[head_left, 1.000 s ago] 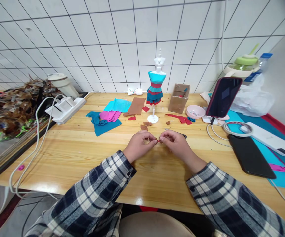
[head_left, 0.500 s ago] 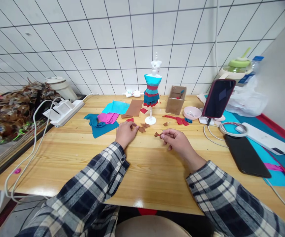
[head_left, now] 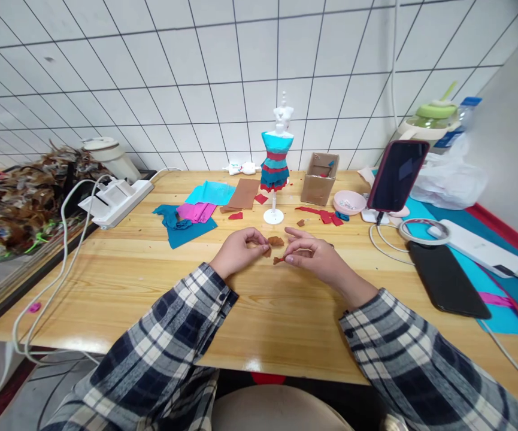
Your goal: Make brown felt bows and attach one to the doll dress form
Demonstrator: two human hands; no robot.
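Note:
Above the wooden table (head_left: 259, 317), my left hand (head_left: 237, 252) is closed, its fingertips pinching a brown paper piece (head_left: 275, 241). My right hand (head_left: 317, 256) pinches a small gathered brown paper piece (head_left: 277, 260) with a dark reddish end, its forefinger and thumb together and another finger lifted. The two pieces are close, and I cannot tell whether they touch. Just beyond my hands stands a small white dress form (head_left: 273, 216), upright on a round base. It wears a light-blue bodice and a tiered skirt (head_left: 275, 178) in red and teal.
Brown (head_left: 244, 194), light-blue (head_left: 211, 193), pink (head_left: 196, 212) and teal sheets (head_left: 191, 234) lie left of the form. Red scraps (head_left: 326, 216), a cardboard box (head_left: 320, 179) and a pink bowl (head_left: 349, 203) are on its right. Phones (head_left: 447, 281) and cables lie farther right; a power strip (head_left: 121, 203) is left.
My left hand has moved right and lifted the brown paper piece from the table. My right hand has shifted slightly left and down with its gathered piece, so both hands are closer together.

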